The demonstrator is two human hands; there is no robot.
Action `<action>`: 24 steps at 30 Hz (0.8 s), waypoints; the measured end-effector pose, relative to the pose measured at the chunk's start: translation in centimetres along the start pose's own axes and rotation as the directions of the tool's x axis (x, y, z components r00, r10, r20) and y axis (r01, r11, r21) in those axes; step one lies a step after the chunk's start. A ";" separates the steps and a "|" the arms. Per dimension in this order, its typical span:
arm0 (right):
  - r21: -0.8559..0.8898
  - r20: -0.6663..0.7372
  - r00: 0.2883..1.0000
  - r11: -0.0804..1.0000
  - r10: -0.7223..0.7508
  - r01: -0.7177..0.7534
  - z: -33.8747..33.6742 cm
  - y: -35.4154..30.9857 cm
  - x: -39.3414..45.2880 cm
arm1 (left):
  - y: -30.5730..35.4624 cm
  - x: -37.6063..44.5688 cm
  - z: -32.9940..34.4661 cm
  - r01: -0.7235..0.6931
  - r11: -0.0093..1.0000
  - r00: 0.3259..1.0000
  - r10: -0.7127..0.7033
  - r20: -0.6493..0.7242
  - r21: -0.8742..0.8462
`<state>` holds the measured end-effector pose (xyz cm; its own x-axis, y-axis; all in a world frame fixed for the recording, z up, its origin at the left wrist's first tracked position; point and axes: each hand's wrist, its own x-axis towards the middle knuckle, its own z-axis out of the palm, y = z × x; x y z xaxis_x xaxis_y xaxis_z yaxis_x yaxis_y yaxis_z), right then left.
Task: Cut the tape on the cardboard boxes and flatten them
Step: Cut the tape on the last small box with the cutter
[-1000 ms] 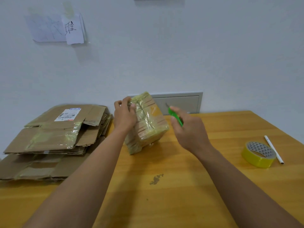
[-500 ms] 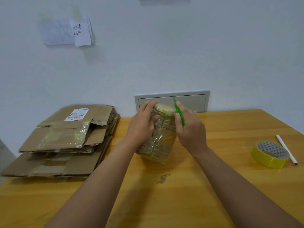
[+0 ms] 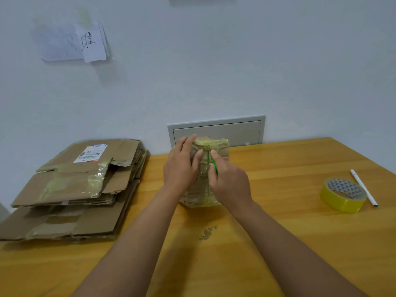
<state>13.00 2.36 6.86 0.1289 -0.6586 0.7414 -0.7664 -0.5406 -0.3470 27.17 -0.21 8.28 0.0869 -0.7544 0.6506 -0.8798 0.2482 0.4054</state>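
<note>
— Hands first: what are they doing?
— Left hand (image 3: pixel 182 166) lies flat with straight fingers on the taped box (image 3: pixel 206 174). Right hand (image 3: pixel 230 182) grips a green cutter (image 3: pixel 213 166) against the tape.
— Where is the box?
— On the table (image 3: pixel 278 243), near its back edge. Flat boxes (image 3: pixel 75 185) sit at the left edge.
</note>
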 end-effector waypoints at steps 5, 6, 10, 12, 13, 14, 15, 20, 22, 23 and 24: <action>-0.019 0.042 0.997 0.998 0.060 -0.059 0.9 0.3 0.2 | 0.0 0.2 0.3 0.005 1.000 1.000 -0.005 0.001 -0.027; -0.010 0.048 0.997 0.998 0.065 -0.064 1.1 0.2 -0.1 | -0.1 0.3 0.3 0.005 1.000 1.000 -0.005 0.002 -0.026; 0.022 0.124 0.989 0.996 0.078 -0.082 1.1 -0.2 -1.7 | -0.2 0.5 0.4 0.051 0.998 0.999 -0.050 0.018 -0.048; 0.023 0.145 0.984 0.994 0.102 -0.107 0.7 0.0 -2.1 | -0.3 0.6 0.6 0.055 0.998 0.998 -0.053 0.032 -0.045; 0.013 0.174 0.978 0.993 0.115 -0.119 0.4 -0.1 -2.3 | -0.3 0.7 0.6 0.065 0.997 0.997 -0.064 0.038 -0.044; -0.003 0.221 0.968 0.993 0.117 -0.119 0.1 -0.2 -2.7 | -0.4 0.8 0.7 0.083 0.996 0.996 -0.081 0.043 -0.045; -0.019 0.273 0.956 0.994 0.106 -0.105 -0.1 -0.4 -3.2 | -0.4 1.0 0.7 0.100 0.994 0.994 -0.097 0.047 -0.047; -0.061 0.468 0.880 0.996 0.081 -0.059 -2.6 -0.1 -3.0 | -0.4 1.0 0.6 0.089 0.995 0.994 -0.086 0.061 -0.053; -0.055 0.564 0.824 0.998 0.059 -0.033 -3.9 0.1 -2.3 | -0.5 1.3 0.5 0.105 0.991 0.994 -0.102 0.049 -0.079; -0.013 0.560 0.827 0.999 0.045 -0.045 -4.5 0.3 -1.9 | -0.5 1.5 0.4 0.116 0.990 0.993 -0.112 0.049 -0.086; 0.052 0.506 0.861 0.995 0.043 -0.081 -5.1 0.5 -1.4 | -0.5 1.6 0.4 0.121 0.989 0.992 -0.116 0.055 -0.090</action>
<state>9.22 5.74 8.57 0.3963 -0.8557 0.3328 -0.7404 -0.5122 -0.4352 27.59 -1.79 8.88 0.1625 -0.8105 0.5628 -0.8172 0.2090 0.5371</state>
